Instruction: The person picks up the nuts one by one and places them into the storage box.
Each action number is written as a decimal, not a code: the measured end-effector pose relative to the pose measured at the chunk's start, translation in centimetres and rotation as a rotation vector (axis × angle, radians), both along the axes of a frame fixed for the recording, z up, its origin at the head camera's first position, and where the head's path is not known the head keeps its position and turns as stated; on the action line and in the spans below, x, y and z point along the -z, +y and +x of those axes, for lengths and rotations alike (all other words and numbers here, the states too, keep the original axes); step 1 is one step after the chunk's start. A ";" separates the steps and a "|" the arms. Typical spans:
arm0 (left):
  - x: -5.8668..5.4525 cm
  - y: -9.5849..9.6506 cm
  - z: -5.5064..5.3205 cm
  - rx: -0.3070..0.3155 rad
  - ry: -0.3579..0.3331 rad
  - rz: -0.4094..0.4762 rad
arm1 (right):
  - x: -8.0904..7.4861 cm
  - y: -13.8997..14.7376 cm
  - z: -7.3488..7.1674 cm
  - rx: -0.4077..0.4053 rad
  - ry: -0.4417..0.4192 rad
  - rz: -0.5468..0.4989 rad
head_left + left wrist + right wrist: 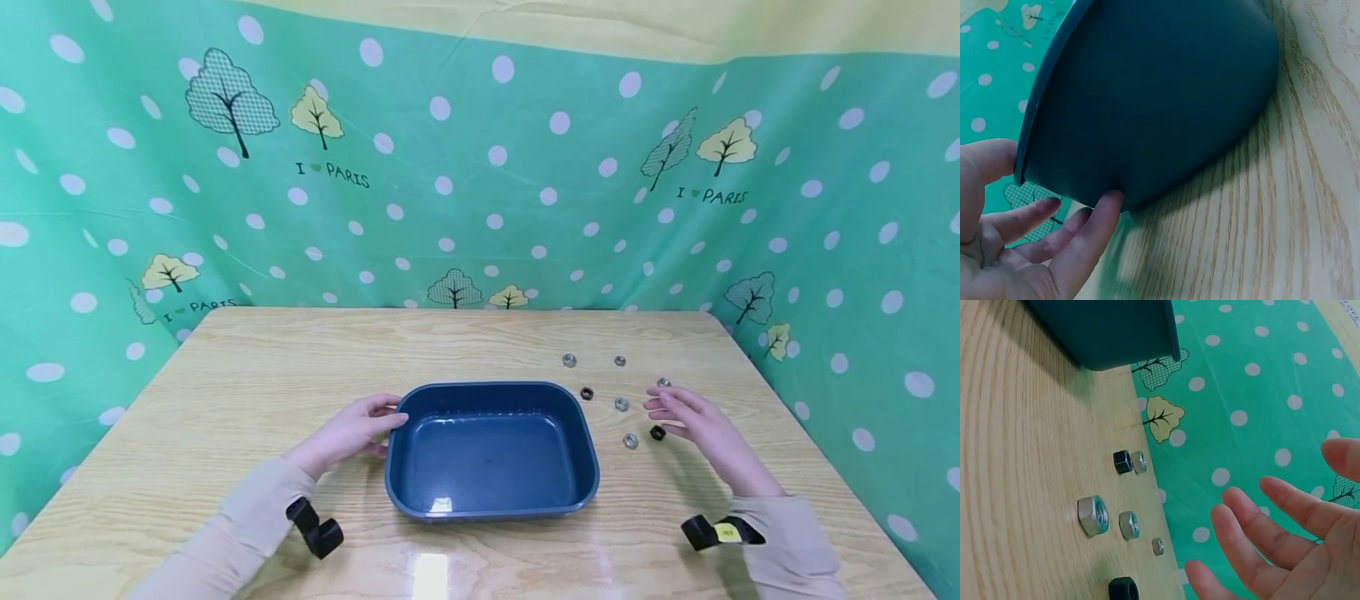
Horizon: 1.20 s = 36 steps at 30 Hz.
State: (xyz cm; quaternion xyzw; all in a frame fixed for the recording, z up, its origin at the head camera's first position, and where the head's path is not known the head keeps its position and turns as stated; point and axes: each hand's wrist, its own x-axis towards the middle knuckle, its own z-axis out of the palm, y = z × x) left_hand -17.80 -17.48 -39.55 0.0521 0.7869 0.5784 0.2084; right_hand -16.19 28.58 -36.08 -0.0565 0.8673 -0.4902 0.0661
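A dark blue plastic basin (491, 510) stands upright on the table. My left hand (356, 429) holds its left end, thumb over the rim and fingers along the outside wall; the left wrist view shows the little fingertip against that wall (1166, 100). To the basin's right lie several loose hex nuts, among them a silver nut (631, 441), a black nut (657, 432) and another black nut (587, 393). Above the right-hand nuts hovers my right hand (693, 421), its fingers loosely spread and holding nothing. A larger-looking silver nut (1093, 515) shows in the right wrist view.
The light wood-grain table (300, 367) ends at a green dotted curtain (465, 208) at the back and sides. More silver nuts, including a small one (620, 361), lie toward the far right. A black wrist mount (315, 529) sits on the left sleeve.
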 end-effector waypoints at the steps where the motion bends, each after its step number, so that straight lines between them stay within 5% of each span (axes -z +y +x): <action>1: 0.0 0.0 0.0 0.000 -0.001 0.001 | 0.0 0.1 0.0 -0.006 -0.004 0.007; 21: 0.5 -0.1 -0.2 -0.023 -0.003 0.034 | -1.6 4.5 -1.5 -0.060 0.030 0.085; 29: 0.5 -0.2 -0.2 -0.036 0.001 0.040 | -2.2 6.2 -2.0 -0.091 0.032 0.291; 36: 0.8 -0.2 -0.1 -0.036 -0.009 0.059 | -1.0 8.5 -2.1 -0.094 0.005 0.459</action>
